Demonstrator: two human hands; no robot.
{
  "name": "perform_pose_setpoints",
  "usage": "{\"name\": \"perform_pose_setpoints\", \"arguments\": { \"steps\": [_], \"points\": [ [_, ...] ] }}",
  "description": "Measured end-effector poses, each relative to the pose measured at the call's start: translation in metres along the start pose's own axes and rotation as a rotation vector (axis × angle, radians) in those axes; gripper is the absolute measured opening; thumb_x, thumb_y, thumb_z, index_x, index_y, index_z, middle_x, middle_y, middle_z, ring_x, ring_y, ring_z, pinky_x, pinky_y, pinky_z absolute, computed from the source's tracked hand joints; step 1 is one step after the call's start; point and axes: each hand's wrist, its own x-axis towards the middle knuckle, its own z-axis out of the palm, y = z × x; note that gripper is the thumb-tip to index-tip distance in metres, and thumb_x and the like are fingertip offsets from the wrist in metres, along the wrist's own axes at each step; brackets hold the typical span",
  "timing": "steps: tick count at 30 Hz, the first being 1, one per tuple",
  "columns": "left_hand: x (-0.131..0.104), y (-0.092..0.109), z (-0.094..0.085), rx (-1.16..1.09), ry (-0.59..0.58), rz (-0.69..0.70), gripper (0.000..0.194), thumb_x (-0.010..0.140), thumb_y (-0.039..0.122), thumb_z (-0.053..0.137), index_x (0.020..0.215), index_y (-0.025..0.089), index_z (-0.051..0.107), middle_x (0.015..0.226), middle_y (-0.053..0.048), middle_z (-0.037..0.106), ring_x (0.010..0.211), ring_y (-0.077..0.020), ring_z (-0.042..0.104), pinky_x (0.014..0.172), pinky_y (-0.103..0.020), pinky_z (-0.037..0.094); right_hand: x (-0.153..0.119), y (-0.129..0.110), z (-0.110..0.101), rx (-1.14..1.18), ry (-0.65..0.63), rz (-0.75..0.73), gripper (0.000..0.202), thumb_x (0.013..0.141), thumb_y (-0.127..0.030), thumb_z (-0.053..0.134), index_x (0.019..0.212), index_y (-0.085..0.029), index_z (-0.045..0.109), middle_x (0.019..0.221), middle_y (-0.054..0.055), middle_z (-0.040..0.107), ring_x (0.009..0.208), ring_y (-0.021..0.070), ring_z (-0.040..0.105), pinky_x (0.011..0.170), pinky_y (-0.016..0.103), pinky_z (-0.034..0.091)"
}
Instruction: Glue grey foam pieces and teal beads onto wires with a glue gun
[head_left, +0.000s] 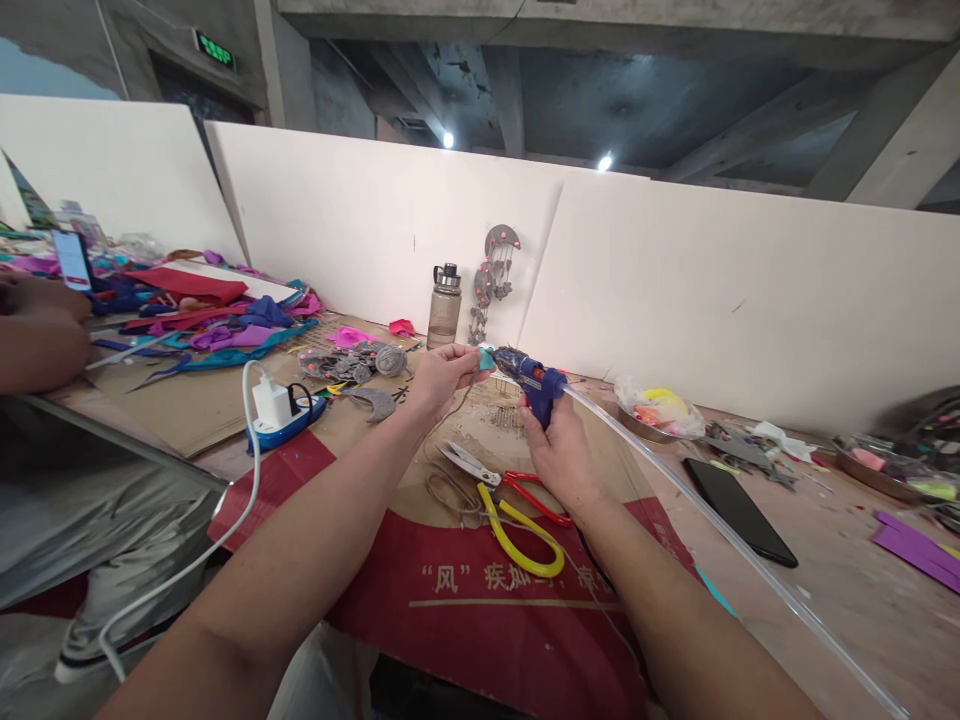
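My left hand point(444, 378) pinches a small teal piece point(487, 358), fabric or felt by its look. A thin cord hangs down from near those fingers. Wrapped around the handle of a blue hot glue gun point(541, 385) is my right hand point(559, 440). Its dark nozzle end points left and meets or nearly touches the teal piece; I cannot tell which. A long clear glue stick point(675, 480) trails from the gun's back toward the lower right. Below both hands lie scissors point(506, 500) with one yellow and one red handle, on red and brown cardboard.
A water bottle point(445, 305) and a grey moon-shaped hanging ornament point(501, 240) stand by the white partition. At left are a power strip point(289, 425), coloured fabric scraps point(225, 310) and another person's arm point(41, 335). To the right lie a bowl point(652, 425) and a black phone point(739, 510).
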Motion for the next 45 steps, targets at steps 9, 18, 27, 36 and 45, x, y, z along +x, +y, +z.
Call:
{"name": "perform_pose_setpoints", "arguments": {
  "steps": [9, 18, 27, 36, 45],
  "points": [
    [-0.0009, -0.0008, 0.0005, 0.008, -0.013, 0.008, 0.028, 0.057, 0.025, 0.085, 0.069, 0.01, 0.064, 0.07, -0.002, 0.066, 0.062, -0.009, 0.064, 0.079, -0.031, 0.057, -0.0002, 0.0019, 0.001, -0.014, -0.014, -0.002, 0.034, 0.089, -0.04, 0.042, 0.115, -0.019, 0.048, 0.102, 0.015, 0.068, 0.092, 0.0294, 0.065, 0.082, 0.044, 0.051],
    [0.0, -0.0008, -0.0002, 0.008, -0.003, 0.018, 0.025, 0.059, 0.023, 0.084, 0.068, 0.011, 0.063, 0.069, -0.001, 0.065, 0.061, -0.0078, 0.062, 0.084, -0.034, 0.058, -0.0001, -0.0011, -0.0002, -0.003, -0.013, 0.008, 0.036, 0.089, -0.042, 0.042, 0.115, -0.018, 0.048, 0.105, 0.017, 0.067, 0.095, 0.0311, 0.064, 0.084, 0.045, 0.05],
    [-0.0001, -0.0005, 0.0004, 0.017, -0.012, 0.02, 0.026, 0.06, 0.024, 0.084, 0.069, 0.011, 0.063, 0.069, -0.001, 0.065, 0.062, -0.0088, 0.063, 0.086, -0.036, 0.057, -0.0004, -0.0005, -0.0004, 0.019, -0.019, 0.012, 0.032, 0.09, -0.04, 0.043, 0.115, -0.02, 0.048, 0.106, 0.015, 0.067, 0.095, 0.0304, 0.064, 0.085, 0.045, 0.049],
    [0.0009, -0.002, -0.0015, 0.012, -0.025, 0.016, 0.028, 0.059, 0.026, 0.085, 0.07, 0.011, 0.063, 0.072, -0.002, 0.067, 0.066, -0.0096, 0.065, 0.085, -0.034, 0.057, -0.0009, -0.0036, -0.003, 0.032, -0.019, 0.007, 0.04, 0.09, -0.039, 0.042, 0.124, -0.018, 0.045, 0.117, 0.017, 0.064, 0.106, 0.0307, 0.061, 0.091, 0.047, 0.047],
    [-0.0034, 0.0024, 0.0027, 0.02, -0.002, 0.005, 0.026, 0.06, 0.022, 0.084, 0.067, 0.011, 0.061, 0.067, -0.001, 0.065, 0.065, -0.0113, 0.067, 0.083, -0.034, 0.057, -0.0002, -0.0018, -0.0028, 0.033, -0.003, 0.023, 0.033, 0.089, -0.039, 0.043, 0.116, -0.02, 0.047, 0.109, 0.016, 0.066, 0.099, 0.0314, 0.062, 0.087, 0.047, 0.048]
  ]
}}
